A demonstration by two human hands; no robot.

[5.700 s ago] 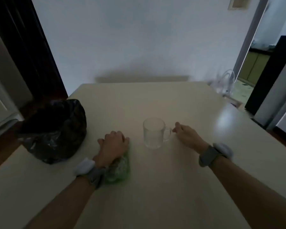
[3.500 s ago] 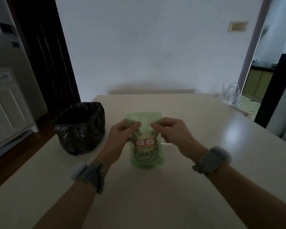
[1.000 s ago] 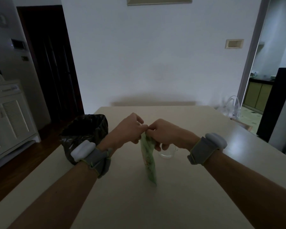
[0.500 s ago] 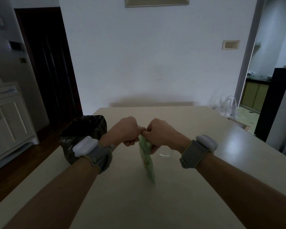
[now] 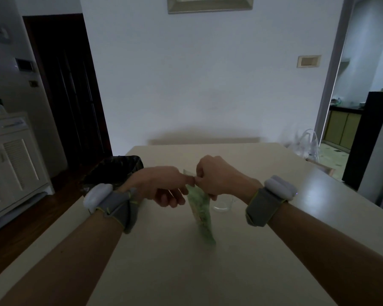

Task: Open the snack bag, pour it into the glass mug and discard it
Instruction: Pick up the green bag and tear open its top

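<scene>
A green snack bag hangs edge-on above the cream table, held by its top edge. My left hand pinches that top edge from the left, and my right hand pinches it from the right; the fingertips of the two hands meet. The glass mug stands on the table just behind the bag, mostly hidden by my right hand and wrist. Whether the bag's top is torn, I cannot tell.
A black bin-bag-lined container stands at the table's left edge, behind my left wrist. A white cabinet is off to the left, and a doorway opens on the right beyond the table.
My left hand has rotated outward and dropped a little while my right hand rose slightly, both still pinching the bag's top. The view has tilted up a bit.
</scene>
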